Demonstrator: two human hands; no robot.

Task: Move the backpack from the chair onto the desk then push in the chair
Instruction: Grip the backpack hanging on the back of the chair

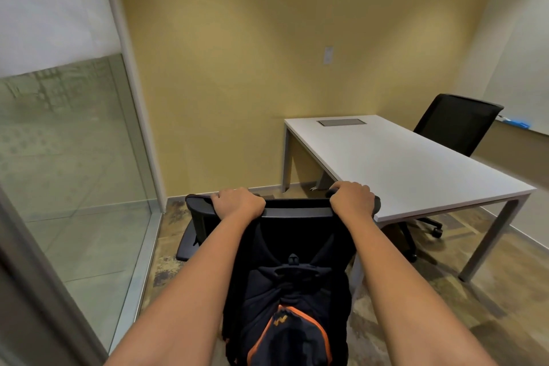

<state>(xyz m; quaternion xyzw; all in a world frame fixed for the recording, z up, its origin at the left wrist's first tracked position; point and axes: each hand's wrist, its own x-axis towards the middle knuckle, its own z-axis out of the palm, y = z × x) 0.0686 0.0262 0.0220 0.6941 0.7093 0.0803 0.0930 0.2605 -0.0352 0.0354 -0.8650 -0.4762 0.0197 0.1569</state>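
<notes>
2 bare forearms in view, no sleeves visible anywhere along them up to the bottom frame edge. Left hand (pixel 237 202) and right hand (pixel 352 197) both bare: no gloves, no rings, no watch or wristband on either wrist. Knuckles and backs of the hands face the camera, fingertips hidden over the far side. No marks, tattoos or bandages visible on the arms. Upper arms, torso and clothing out of frame, so what is worn cannot be told

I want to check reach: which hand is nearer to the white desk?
Right. The right hand grips the chair back beside the white desk edge; the left hand grips farther away.
</notes>
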